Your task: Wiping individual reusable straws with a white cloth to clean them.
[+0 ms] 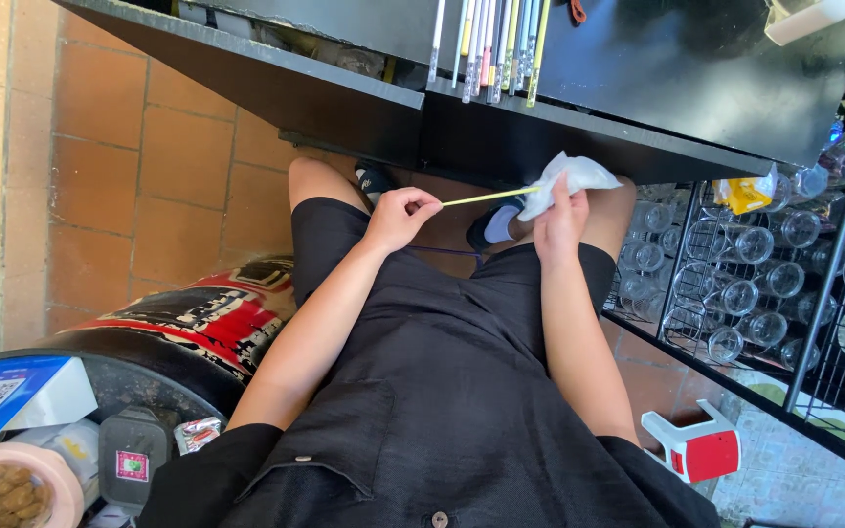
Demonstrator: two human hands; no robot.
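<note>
Left hand [398,217] pinches one end of a thin yellow straw [489,197] — fingertips pressed together on it, the other fingers curled in. The straw runs nearly level, rising slightly to the right, held above the knees just under the front edge of the black counter [344,98]. Its other end goes into a crumpled white cloth [571,178] that the right hand [561,220] grips, fingers closed around cloth and straw together; can't tell how far the straw goes in.

Person is seated, black shirt and shorts, feet on orange floor tiles [139,166].

Containers:
- On the counter top, a row of more straws [491,44] laid side by side, mixed colours — white, yellow, pink, blue, clear.
- Right side, a black wire rack [735,264] full of clear drinking glasses [735,293] lying on their sides in rows; they look empty. A yellow packet [743,194] sits at its top.
- Bottom left, a pink round tub [26,484] holding brown nuts or similar, next to a dark round stand with a blue-and-white card [7,394] and small packets on it.
- On the floor bottom right, a red and white plastic holder [701,448]; contents not visible.
</note>
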